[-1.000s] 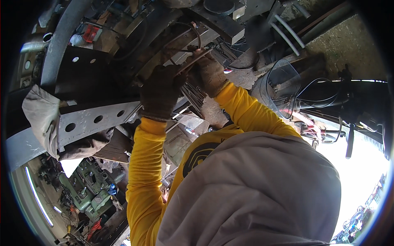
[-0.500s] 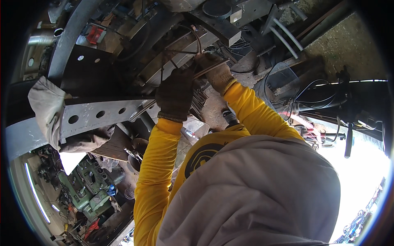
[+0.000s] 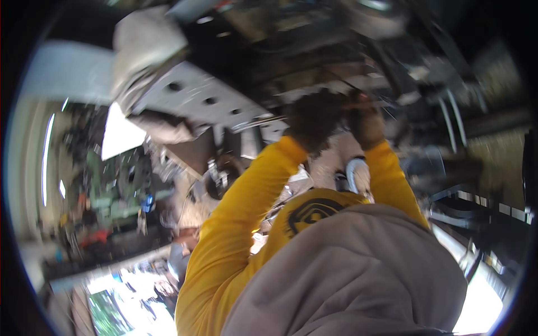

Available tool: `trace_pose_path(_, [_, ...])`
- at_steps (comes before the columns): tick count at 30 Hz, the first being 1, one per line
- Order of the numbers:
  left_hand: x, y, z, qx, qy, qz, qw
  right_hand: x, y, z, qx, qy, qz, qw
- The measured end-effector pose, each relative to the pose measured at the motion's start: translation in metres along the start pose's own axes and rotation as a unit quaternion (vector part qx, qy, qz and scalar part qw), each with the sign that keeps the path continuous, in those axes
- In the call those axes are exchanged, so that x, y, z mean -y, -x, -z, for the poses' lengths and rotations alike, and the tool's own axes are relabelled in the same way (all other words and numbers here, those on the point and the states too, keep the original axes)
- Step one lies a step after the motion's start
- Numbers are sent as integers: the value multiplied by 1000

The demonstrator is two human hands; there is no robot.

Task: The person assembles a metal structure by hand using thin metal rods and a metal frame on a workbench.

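A few thin metal rods stick out to the left of my left hand, which wears a dark glove and is closed around them. Close beside it on the right, my right hand, in a lighter brownish glove, is also closed at the rods' other end. Motion blur smears both hands, and the fingers hide the middle of the rods. Just left of the left hand runs a grey steel beam with round holes. Yellow sleeves cover both forearms.
A greyish cloth drapes over the beam's end. Green machinery stands at the left. Two pale bars and dark metal parts lie at the right. Beyond the hands is a blurred clutter of metal. Part of a person shows at lower left.
The whole view has swung, so the beam, cloth and machinery sit higher and farther right. Both hands have shifted right in the picture, still close together on the rods.
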State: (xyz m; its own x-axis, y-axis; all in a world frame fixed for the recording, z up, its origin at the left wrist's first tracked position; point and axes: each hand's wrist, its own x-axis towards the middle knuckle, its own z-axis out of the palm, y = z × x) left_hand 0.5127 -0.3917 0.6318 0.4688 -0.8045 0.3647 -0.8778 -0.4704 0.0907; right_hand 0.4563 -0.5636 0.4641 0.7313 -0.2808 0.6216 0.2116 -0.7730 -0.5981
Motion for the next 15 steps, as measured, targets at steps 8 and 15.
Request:
trace_pose_path(8, [-29, 14, 35, 34, -15, 95, 995, 28, -36, 48, 155, 55, 23, 986])
trace_pose_path(15, [-42, 29, 18, -5, -20, 112, 993, 46, -50, 65, 109, 117, 70, 985])
